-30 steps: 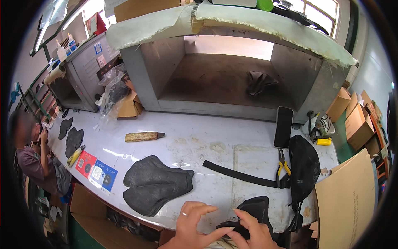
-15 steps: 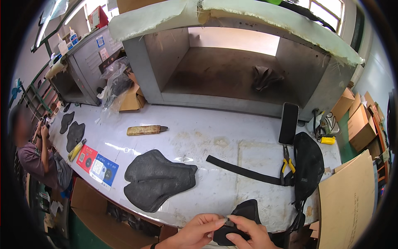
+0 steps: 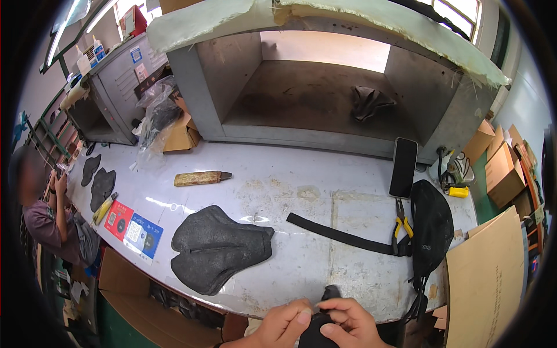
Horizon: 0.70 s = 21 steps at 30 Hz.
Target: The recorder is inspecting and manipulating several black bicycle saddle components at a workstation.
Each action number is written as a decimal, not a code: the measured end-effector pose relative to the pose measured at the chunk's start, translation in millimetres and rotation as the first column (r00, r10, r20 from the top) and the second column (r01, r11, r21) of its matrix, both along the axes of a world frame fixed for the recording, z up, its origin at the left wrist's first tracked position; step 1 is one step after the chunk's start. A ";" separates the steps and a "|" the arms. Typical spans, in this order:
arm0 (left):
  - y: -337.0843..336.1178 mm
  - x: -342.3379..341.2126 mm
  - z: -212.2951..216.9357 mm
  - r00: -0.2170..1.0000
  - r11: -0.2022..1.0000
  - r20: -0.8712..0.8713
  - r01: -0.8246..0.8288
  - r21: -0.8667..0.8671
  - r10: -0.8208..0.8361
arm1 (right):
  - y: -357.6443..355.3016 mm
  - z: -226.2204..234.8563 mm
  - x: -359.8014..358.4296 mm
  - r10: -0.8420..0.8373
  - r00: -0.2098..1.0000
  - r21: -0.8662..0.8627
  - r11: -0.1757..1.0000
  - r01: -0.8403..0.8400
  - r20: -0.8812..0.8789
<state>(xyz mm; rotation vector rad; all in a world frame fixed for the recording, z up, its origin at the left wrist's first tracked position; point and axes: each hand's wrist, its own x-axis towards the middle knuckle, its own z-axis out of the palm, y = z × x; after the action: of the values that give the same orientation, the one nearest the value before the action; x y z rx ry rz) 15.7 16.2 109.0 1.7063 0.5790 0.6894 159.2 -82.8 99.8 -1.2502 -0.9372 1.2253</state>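
Observation:
At the table's near edge, both my hands grip a soft black piece (image 3: 318,333), bunched up and partly hidden by my fingers. My left hand (image 3: 283,326) pinches its left side with thumb and fingers. Opposite, my right hand (image 3: 353,325) is closed on the other side, thumb pressed on top. The fingertips nearly meet; whether something small is between them I cannot tell. Farther left on the white table (image 3: 290,185) lies a black saddle-shaped pad (image 3: 220,249), apart from both hands.
A black strap (image 3: 339,236) runs toward pliers (image 3: 400,223), a phone (image 3: 403,168) and a black bag (image 3: 432,229). A wooden-handled tool (image 3: 202,178) lies mid-table. Behind stands a grey metal box (image 3: 301,133). At far left is another person (image 3: 55,226); cardboard (image 3: 487,284) leans at right.
The black piece has been folded and bunched closer between my hands, its flat upper part now narrower. My fingers have shifted on it. The view has moved slightly.

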 end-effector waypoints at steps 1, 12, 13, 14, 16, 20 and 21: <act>-5.2 1.5 -2.7 0.993 0.988 0.117 0.018 -0.156 0.000 | 4.2 6.0 -3.2 -0.011 0.963 0.002 1.000 0.012 -0.268; 2.7 -0.3 5.1 0.994 0.993 0.100 0.060 -0.104 -0.049 | 10.2 17.4 -5.3 -0.118 0.897 0.064 0.985 0.160 -0.427; 1.6 -1.4 2.4 0.985 0.896 0.149 0.145 -0.420 -0.090 | 10.9 17.2 -4.8 -0.116 0.898 0.068 0.985 0.159 -0.425; 0.5 -0.3 -0.6 0.984 0.897 0.152 0.146 -0.417 -0.090 | 11.8 16.8 -4.4 -0.122 0.879 0.052 0.985 0.164 -0.461; 0.1 3.5 -2.7 0.974 0.703 0.225 0.172 -0.690 -0.017 | 15.0 15.9 -2.9 -0.122 0.860 0.041 0.986 0.163 -0.495; 5.2 1.1 10.4 0.984 0.846 0.135 0.172 -0.504 -0.119 | 20.1 14.5 0.2 -0.096 0.802 0.036 0.989 0.145 -0.590; 8.0 0.3 10.6 0.980 0.802 0.154 0.191 -0.566 -0.124 | 20.7 14.7 -0.3 -0.108 0.785 0.024 0.988 0.154 -0.610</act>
<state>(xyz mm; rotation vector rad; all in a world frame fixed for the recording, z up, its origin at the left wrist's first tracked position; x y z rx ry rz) 16.0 24.2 119.6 1.1170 0.4962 0.4210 158.9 -62.1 114.6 -0.7575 -0.4020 1.3484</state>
